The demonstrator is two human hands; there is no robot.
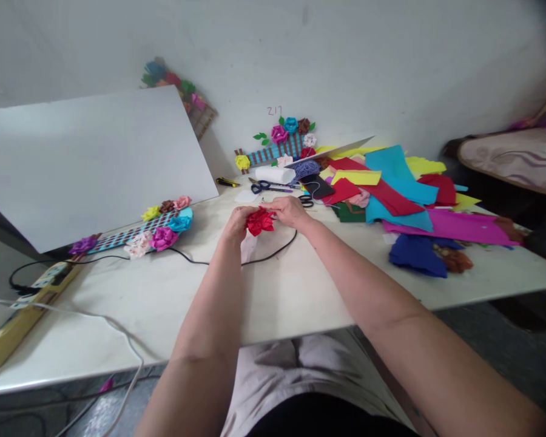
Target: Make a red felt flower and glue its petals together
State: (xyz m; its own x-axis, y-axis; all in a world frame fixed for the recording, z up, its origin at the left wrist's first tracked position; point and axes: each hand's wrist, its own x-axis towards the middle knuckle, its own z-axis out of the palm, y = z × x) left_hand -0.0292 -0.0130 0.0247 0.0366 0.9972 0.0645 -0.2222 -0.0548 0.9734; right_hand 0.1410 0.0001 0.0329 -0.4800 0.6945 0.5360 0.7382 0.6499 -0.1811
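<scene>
Over the middle of the white table, both hands meet at a red paper flower (260, 223) with pointed, crumpled petals. My left hand (238, 222) is closed on its left side. At its upper right edge, the fingers of my right hand (287, 211) pinch the flower; what lies between those fingertips is too small to make out. Beyond the hands lie a pair of dark-handled scissors (261, 187) and a white roll (275, 175). A second pair of scissors (306, 201) is just past my right hand. A black cable (279, 247) curves on the table below the flower.
Coloured crepe paper sheets (398, 176) are heaped at the right. Guitar-shaped pieces with paper flowers stand at the back (277, 147) and lie at left (131, 235). A white board (95, 164) leans on the wall. A yellow power strip (27, 321) and white cable (113, 325) occupy the left.
</scene>
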